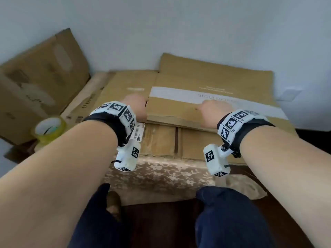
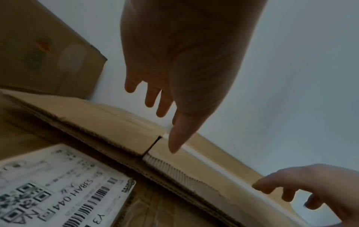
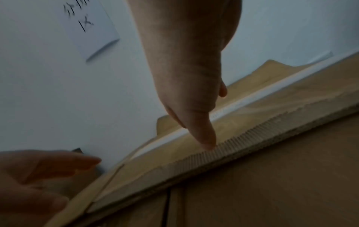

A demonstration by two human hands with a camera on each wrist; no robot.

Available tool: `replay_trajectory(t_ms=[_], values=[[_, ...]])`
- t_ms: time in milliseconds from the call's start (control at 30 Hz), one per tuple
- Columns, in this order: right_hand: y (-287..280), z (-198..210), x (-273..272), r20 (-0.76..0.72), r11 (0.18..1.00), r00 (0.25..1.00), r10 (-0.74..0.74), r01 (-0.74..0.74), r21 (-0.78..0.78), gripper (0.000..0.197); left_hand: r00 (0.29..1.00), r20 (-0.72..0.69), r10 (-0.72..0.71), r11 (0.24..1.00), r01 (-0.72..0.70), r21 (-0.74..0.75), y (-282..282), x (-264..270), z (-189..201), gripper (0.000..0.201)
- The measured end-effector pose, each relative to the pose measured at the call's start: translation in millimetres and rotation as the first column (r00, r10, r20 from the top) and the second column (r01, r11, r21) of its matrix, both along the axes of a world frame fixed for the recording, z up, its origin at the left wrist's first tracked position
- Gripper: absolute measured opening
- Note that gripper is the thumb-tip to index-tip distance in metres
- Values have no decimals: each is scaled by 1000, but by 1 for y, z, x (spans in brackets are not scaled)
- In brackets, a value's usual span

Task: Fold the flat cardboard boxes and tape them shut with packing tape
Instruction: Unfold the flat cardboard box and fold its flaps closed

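Observation:
A stack of flat cardboard boxes lies on the table. The top flat box (image 1: 179, 108) is brown with a white printed band (image 1: 223, 102). My left hand (image 1: 137, 106) hovers over its near left corner by a slit between flaps, fingers straight; its thumb (image 2: 174, 144) points down onto the board. My right hand (image 1: 213, 111) is over the box's near edge, and its thumb (image 3: 207, 141) touches the corrugated edge (image 3: 252, 130). Neither hand holds anything. A roll of clear packing tape (image 1: 50, 130) stands at the left.
Under the top box lies another flat box (image 1: 161, 140) with a shipping label (image 2: 58, 184). A floral cloth (image 1: 161, 172) covers the table's front. A large cardboard sheet (image 1: 41, 74) leans on the wall at the left. My knees are just below the table's edge.

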State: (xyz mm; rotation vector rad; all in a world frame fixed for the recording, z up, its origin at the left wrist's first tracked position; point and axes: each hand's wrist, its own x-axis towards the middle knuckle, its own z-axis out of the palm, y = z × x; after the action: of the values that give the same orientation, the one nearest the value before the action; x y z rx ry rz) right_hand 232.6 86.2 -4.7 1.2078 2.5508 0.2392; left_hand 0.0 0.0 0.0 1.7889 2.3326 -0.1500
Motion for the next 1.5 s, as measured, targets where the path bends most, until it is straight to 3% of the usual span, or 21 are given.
replay_trajectory(t_ms=[67,200,300,400,633,733,833,967,1033,1100,1133,1233,1267,1300,1333,1367,1433,1500], values=[[5,-10,-10,47,1000,999,-3,5,-27,51,1000,-8,-6,1000,6,-23,13,-6,-11,75],[14,-27,-15,66,994,998,15,-8,-109,87,999,-13,31,995,-32,-99,27,-12,-35,94],[25,-24,-10,37,990,998,60,-54,-132,97,999,-34,25,993,-29,-117,35,-16,-49,112],[30,-18,-3,4,990,996,88,-87,-114,90,999,-44,-3,995,-1,-97,40,-16,-50,120],[18,-9,9,-85,994,990,112,-112,12,46,999,-40,-28,999,26,-41,42,-21,-31,118],[16,-2,9,-121,997,991,52,-44,64,35,999,36,17,1000,-17,23,34,-25,-23,109],[13,15,10,-89,988,989,-114,122,93,23,993,83,80,992,-88,92,26,-23,-11,92],[9,36,6,-14,983,990,-139,139,120,29,965,70,255,950,-263,166,16,-26,5,91],[8,44,4,-71,981,989,-127,136,139,30,922,86,377,905,-387,179,7,-28,10,105],[3,55,4,-127,975,983,-133,153,164,31,843,174,509,804,-538,255,-5,-24,19,110],[2,59,4,-150,971,979,-138,164,172,31,778,258,573,722,-628,290,-9,-22,24,111],[-5,70,3,-223,962,967,-126,174,211,32,464,577,672,405,-883,238,-12,-30,42,126],[-8,74,4,-244,958,962,-119,176,227,32,390,627,675,366,-914,175,-12,-39,46,134],[-10,79,4,-265,953,958,-113,180,245,33,414,608,677,421,-896,141,-13,-46,49,135],[-13,86,4,-287,947,952,-108,186,260,33,492,601,631,513,-845,152,-17,-50,55,122],[-14,93,5,-307,942,946,-108,196,272,33,527,647,551,579,-800,159,-18,-50,57,96],[-19,111,5,-339,929,935,-106,214,301,32,502,769,396,624,-761,175,-21,-50,61,57],[-24,130,6,-362,918,926,-109,234,321,32,496,842,213,644,-720,261,-27,-43,75,50]])
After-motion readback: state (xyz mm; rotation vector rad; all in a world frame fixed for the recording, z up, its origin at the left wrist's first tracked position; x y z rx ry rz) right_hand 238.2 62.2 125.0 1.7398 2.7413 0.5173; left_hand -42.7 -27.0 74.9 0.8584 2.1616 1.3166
